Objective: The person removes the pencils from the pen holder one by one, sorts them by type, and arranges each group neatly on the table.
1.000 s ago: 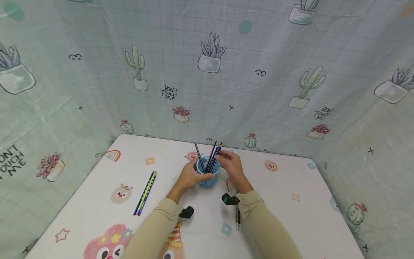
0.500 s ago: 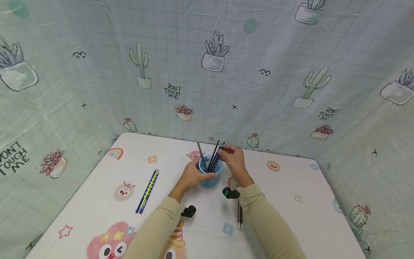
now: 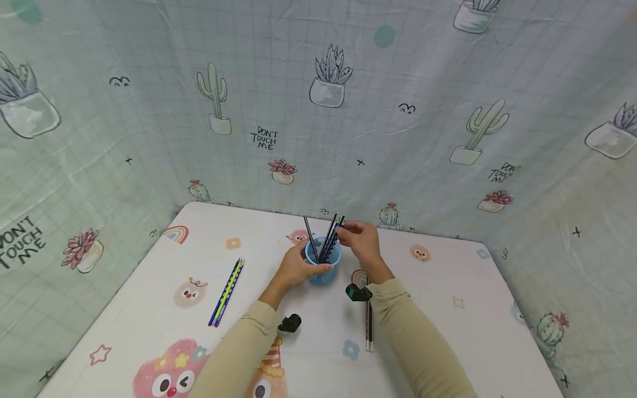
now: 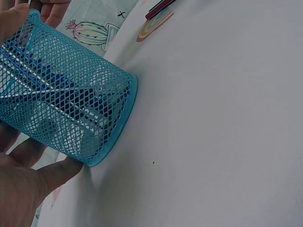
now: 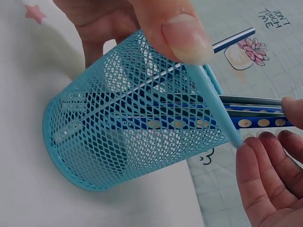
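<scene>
Cactus-print cloth (image 3: 278, 119) walls in a white table (image 3: 497, 342). Left hand (image 3: 294, 269) wraps the blue mesh cup (image 3: 323, 277), thumb across its near side, likely to steady it; can't tell whether the base touches down. Right hand (image 3: 365, 242) pinches spotted blue pencils (image 5: 265, 123) standing aslant in the cup, probably up there because only their tops clear the rim. Thin dark pencils (image 3: 309, 233) lean beside them. Blue-and-yellow pencils (image 3: 227, 292) lie leftward, black pencils (image 3: 367, 326) by the right sleeve (image 3: 423, 337), presumably for easy reach.
</scene>
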`<state>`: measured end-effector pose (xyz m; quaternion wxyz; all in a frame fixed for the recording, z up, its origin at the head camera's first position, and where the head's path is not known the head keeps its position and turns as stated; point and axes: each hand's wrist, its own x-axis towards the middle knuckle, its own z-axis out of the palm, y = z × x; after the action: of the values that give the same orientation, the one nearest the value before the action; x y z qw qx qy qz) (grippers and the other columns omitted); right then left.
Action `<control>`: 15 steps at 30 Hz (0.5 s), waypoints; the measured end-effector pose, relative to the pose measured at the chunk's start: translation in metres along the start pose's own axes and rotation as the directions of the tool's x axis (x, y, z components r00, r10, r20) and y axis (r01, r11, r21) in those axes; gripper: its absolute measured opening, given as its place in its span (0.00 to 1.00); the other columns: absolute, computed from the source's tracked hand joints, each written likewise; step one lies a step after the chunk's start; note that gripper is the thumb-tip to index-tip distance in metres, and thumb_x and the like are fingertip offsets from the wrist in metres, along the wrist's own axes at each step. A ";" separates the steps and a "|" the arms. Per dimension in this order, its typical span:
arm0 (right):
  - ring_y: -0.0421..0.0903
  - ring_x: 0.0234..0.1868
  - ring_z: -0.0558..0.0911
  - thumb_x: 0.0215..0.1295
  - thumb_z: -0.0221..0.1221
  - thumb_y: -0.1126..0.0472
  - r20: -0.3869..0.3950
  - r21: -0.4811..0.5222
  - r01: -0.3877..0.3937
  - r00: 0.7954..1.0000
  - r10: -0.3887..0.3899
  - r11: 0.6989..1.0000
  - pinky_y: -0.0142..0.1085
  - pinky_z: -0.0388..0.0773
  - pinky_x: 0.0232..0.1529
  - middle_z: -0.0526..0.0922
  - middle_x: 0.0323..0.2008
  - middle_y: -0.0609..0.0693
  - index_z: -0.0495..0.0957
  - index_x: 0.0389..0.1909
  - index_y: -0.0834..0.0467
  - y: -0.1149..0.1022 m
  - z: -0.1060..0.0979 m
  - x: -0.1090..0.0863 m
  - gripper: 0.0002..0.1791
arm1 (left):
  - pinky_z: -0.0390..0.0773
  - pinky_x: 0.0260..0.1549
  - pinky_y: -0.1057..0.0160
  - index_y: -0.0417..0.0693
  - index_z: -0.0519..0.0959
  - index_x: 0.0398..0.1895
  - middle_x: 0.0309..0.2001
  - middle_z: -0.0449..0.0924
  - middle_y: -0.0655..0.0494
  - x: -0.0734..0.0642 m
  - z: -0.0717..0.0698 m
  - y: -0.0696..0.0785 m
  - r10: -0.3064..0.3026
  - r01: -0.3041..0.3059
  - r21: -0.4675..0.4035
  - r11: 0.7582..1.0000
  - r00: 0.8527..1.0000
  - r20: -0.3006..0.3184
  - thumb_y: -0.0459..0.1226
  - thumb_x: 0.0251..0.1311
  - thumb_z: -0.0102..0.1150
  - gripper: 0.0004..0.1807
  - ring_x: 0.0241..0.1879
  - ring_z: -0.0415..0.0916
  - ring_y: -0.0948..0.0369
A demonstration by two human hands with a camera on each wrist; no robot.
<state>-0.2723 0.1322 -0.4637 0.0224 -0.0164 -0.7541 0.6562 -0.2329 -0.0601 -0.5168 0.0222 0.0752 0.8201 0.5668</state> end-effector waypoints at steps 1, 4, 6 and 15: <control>0.43 0.36 0.89 0.66 0.70 0.62 0.000 -0.004 -0.003 1.000 0.003 1.000 0.44 0.89 0.50 0.87 0.44 0.60 0.83 0.52 0.68 0.000 0.000 0.001 0.18 | 0.78 0.67 0.45 0.47 0.73 0.71 0.62 0.83 0.49 0.000 0.000 0.000 -0.004 0.004 0.002 1.000 1.000 0.001 0.50 0.51 0.81 0.44 0.61 0.79 0.51; 0.43 0.36 0.89 0.66 0.70 0.61 -0.001 -0.018 -0.017 1.000 0.017 1.000 0.43 0.90 0.49 0.87 0.44 0.59 0.83 0.52 0.67 -0.001 0.002 0.002 0.18 | 0.78 0.67 0.45 0.47 0.73 0.71 0.62 0.82 0.49 -0.001 0.000 0.000 -0.014 0.014 0.003 1.000 1.000 0.001 0.50 0.51 0.81 0.45 0.61 0.79 0.51; 0.43 0.35 0.89 0.67 0.69 0.60 0.000 -0.028 -0.022 1.000 0.022 0.999 0.43 0.90 0.49 0.87 0.44 0.59 0.83 0.51 0.67 -0.001 0.003 0.003 0.17 | 0.78 0.67 0.45 0.47 0.73 0.70 0.62 0.83 0.50 -0.001 0.000 0.000 -0.015 0.015 -0.003 1.000 1.000 0.002 0.50 0.51 0.81 0.44 0.61 0.79 0.51; 0.41 0.35 0.88 0.67 0.69 0.60 0.003 -0.077 -0.018 1.000 0.018 0.997 0.38 0.90 0.46 0.86 0.43 0.58 0.84 0.48 0.65 -0.006 0.004 0.006 0.14 | 0.77 0.68 0.45 0.47 0.73 0.71 0.63 0.82 0.50 -0.001 0.000 0.000 -0.016 0.016 -0.011 1.000 1.000 -0.002 0.51 0.50 0.81 0.45 0.62 0.79 0.52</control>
<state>-0.2784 0.1275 -0.4584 0.0145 -0.0228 -0.7786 0.6269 -0.2324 -0.0605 -0.5163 0.0261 0.0680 0.8177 0.5711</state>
